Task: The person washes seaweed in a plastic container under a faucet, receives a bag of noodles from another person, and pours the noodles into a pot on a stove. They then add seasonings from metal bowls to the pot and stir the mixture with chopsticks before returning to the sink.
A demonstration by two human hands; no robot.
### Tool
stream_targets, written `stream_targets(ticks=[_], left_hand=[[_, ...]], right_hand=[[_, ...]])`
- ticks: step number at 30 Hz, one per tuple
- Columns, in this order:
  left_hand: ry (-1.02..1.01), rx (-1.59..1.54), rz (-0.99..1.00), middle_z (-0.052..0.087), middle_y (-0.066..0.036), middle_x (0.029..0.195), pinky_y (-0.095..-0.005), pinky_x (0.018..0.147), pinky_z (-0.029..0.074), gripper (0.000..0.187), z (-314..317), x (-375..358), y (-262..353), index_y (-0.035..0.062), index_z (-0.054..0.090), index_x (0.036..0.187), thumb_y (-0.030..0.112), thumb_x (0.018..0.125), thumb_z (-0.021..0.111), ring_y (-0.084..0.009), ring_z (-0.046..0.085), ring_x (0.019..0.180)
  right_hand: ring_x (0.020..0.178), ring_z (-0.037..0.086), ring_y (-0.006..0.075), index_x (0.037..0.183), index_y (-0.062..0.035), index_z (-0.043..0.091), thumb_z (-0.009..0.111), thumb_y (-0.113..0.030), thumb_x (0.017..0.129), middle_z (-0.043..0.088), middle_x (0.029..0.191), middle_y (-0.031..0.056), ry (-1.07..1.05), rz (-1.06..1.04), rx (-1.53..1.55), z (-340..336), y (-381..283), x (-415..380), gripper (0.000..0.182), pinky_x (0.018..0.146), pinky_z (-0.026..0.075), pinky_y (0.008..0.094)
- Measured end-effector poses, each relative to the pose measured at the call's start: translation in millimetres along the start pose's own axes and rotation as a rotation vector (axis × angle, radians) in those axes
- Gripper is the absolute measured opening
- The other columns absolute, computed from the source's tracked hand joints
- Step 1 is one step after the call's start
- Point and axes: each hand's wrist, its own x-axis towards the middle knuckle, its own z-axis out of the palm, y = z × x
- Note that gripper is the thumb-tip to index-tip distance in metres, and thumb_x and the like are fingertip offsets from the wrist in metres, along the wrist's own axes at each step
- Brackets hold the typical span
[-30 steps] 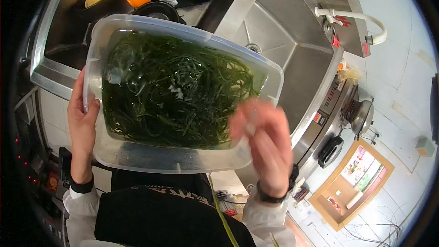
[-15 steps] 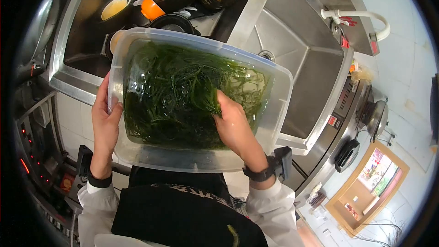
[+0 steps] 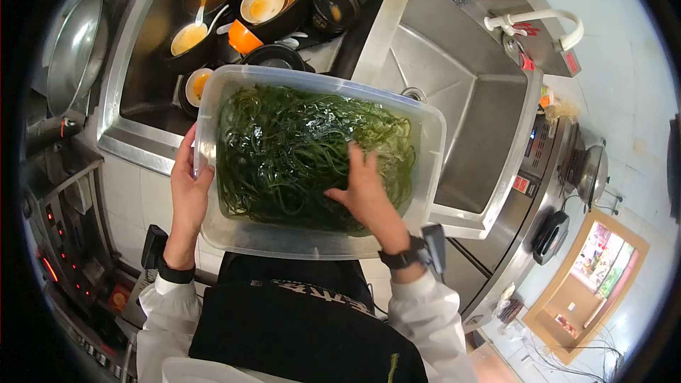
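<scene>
A clear plastic tub (image 3: 429,156) full of long, dark green seaweed strands (image 3: 280,149) in liquid spans the middle of the view, above the front edge of the sinks. My left hand (image 3: 189,188) grips its left side, thumb over the rim and fingers outside. Over the right part of the strands is my right hand (image 3: 365,191), its thumb and fingers spread apart. No strands show in its grasp; whether the fingertips touch the seaweed is hard to make out.
Behind the tub at left, a sink holds dirty bowls, including an orange bowl (image 3: 243,38) and a white bowl (image 3: 262,4), with spoons. At right is a steel sink basin (image 3: 489,128) with a white faucet (image 3: 546,20). A wok (image 3: 74,50) stands far left.
My right hand has let go of the seaweed it was holding and spread its fingers. The strands lie more evenly across the tub. My left hand keeps its grip.
</scene>
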Motion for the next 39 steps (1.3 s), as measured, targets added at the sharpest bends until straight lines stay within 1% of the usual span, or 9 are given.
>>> stream_targets(ticks=[2,5,10,15,19,26,34,38,39], left_hand=[[-0.022,-0.057,-0.029,0.042,-0.010,0.127,-0.0279,0.098,0.029,0.067,-1,-1,1,0.0007,0.030,0.132,-0.015,0.067,0.038,-0.0165,0.042,0.115],[-0.046,-0.041,0.004,0.041,-0.011,0.129,-0.0273,0.099,0.028,0.069,-1,-4,5,0.0002,0.030,0.132,-0.017,0.066,0.038,-0.0161,0.040,0.117],[-0.058,-0.059,0.008,0.043,-0.009,0.126,-0.0253,0.095,0.032,0.073,-4,-12,1,0.0017,0.029,0.133,-0.018,0.064,0.038,-0.0145,0.044,0.112],[-0.085,-0.015,0.069,0.046,-0.009,0.123,-0.0231,0.089,0.036,0.076,2,-27,18,0.0035,0.025,0.135,-0.018,0.063,0.035,-0.0128,0.048,0.105],[-0.121,0.003,0.071,0.050,-0.010,0.118,-0.0216,0.082,0.039,0.078,5,-32,22,0.0062,0.022,0.137,-0.015,0.063,0.036,-0.0133,0.052,0.098],[-0.179,0.082,0.196,0.052,-0.010,0.115,-0.0206,0.075,0.043,0.083,23,-47,40,0.0094,0.016,0.139,-0.016,0.062,0.036,-0.0126,0.055,0.091],[-0.253,0.161,0.121,0.051,-0.010,0.116,-0.0200,0.075,0.042,0.082,23,-41,37,0.0090,0.016,0.138,-0.015,0.063,0.037,-0.0117,0.055,0.091],[-0.245,0.166,0.202,0.050,-0.011,0.117,-0.0205,0.076,0.042,0.081,29,-42,42,0.0079,0.017,0.138,-0.015,0.063,0.037,-0.0130,0.054,0.094],[-0.247,0.179,0.198,0.050,-0.011,0.117,-0.0206,0.077,0.042,0.081,27,-44,42,0.0075,0.017,0.138,-0.015,0.063,0.038,-0.0135,0.054,0.095]], right_hand=[[0.101,0.046,0.0402,0.127,-0.0046,0.029,0.072,-0.007,0.062,0.042,0.106,0.0268,-0.049,-0.212,0.051,13,3,-1,0.078,0.087,0.040,0.0418],[0.099,0.047,0.0380,0.121,-0.0073,0.040,0.071,-0.009,0.065,0.043,0.104,0.0239,-0.054,-0.225,0.066,-28,-16,-14,0.064,0.084,0.041,0.0415],[0.107,0.040,0.0387,0.126,-0.0150,0.040,0.061,-0.028,0.077,0.036,0.123,0.0192,0.372,-0.060,-0.234,-50,23,5,0.055,0.092,0.034,0.0455],[0.120,0.027,0.0436,0.131,-0.0174,0.033,0.047,-0.040,0.085,0.029,0.134,0.0174,0.201,0.037,-0.169,-32,49,30,0.053,0.100,0.024,0.0479],[0.120,0.028,0.0439,0.131,-0.0163,0.033,0.043,-0.048,0.085,0.029,0.133,0.0207,0.146,0.090,-0.077,-34,58,31,0.056,0.100,0.022,0.0499],[0.123,0.026,0.0430,0.132,-0.0173,0.032,0.044,-0.051,0.083,0.032,0.131,0.0219,0.150,0.096,-0.053,-34,75,38,0.061,0.100,0.024,0.0487],[0.120,0.033,0.0377,0.129,-0.0058,0.034,0.047,-0.045,0.084,0.034,0.129,0.0182,0.230,0.031,-0.182,-32,87,34,0.061,0.095,0.032,0.0472],[0.116,0.035,0.0370,0.129,-0.0098,0.035,0.050,-0.041,0.083,0.035,0.127,0.0151,0.109,0.101,-0.166,-65,62,8,0.058,0.093,0.034,0.0471],[0.115,0.036,0.0374,0.129,-0.0131,0.036,0.051,-0.040,0.082,0.037,0.126,0.0144,0.262,0.022,-0.138,-63,70,10,0.056,0.091,0.034,0.0479]])
